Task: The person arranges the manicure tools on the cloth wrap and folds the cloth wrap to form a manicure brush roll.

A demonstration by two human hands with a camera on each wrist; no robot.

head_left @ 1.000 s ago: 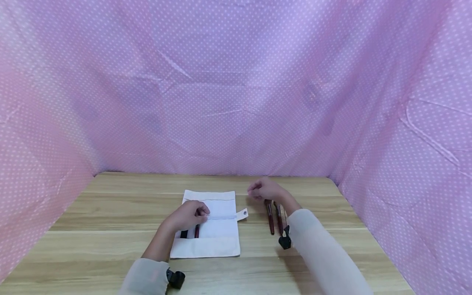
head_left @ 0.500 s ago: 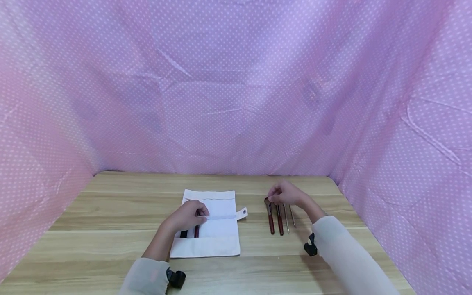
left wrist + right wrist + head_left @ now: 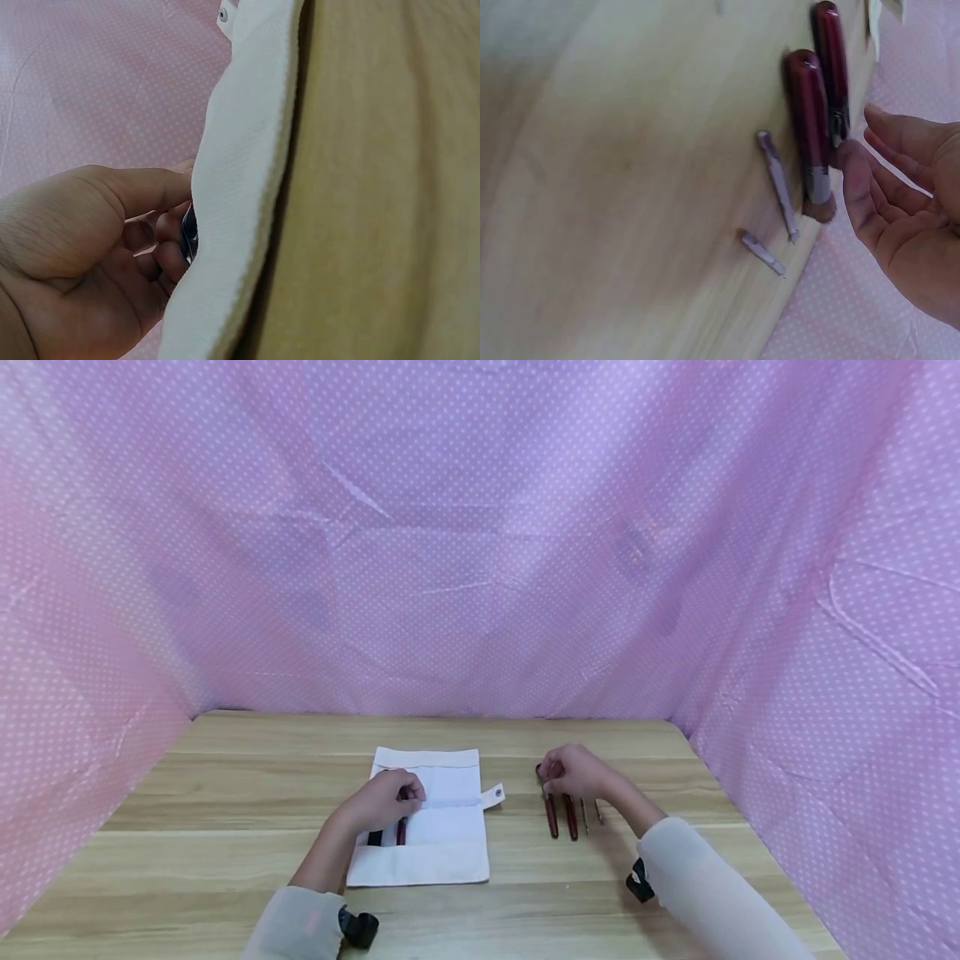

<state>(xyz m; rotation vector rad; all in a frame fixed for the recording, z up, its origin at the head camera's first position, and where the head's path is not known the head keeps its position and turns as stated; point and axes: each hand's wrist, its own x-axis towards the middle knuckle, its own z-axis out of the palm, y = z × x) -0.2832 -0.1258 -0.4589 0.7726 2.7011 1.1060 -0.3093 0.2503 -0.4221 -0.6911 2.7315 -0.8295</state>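
My left hand (image 3: 386,797), its fingers loosely bent, rests over the left part of an unfolded white cloth pouch (image 3: 450,864). Below the fingers, a dark red handle (image 3: 401,832) and a black piece (image 3: 375,837) stick out of the pouch's pocket. In the left wrist view, the cloth edge hides those fingertips. My right hand (image 3: 577,771) is low over two makeup brushes. Its thumb and forefinger stand apart at the ferrule of the left brush (image 3: 832,60). Beside that lies the second red-handled brush (image 3: 810,112), its brown bristles showing in the right wrist view.
Two slim silver tools, a longer one (image 3: 778,184) and a shorter-looking one (image 3: 763,253), lie right of the brushes. A snap tab (image 3: 492,796) juts from the pouch's right side. Pink dotted cloth (image 3: 480,610) hangs around the wooden table (image 3: 247,793).
My right hand has moved right from beside the pouch to the brushes, then lowered and come toward me onto the left one. My left hand has stayed in place.
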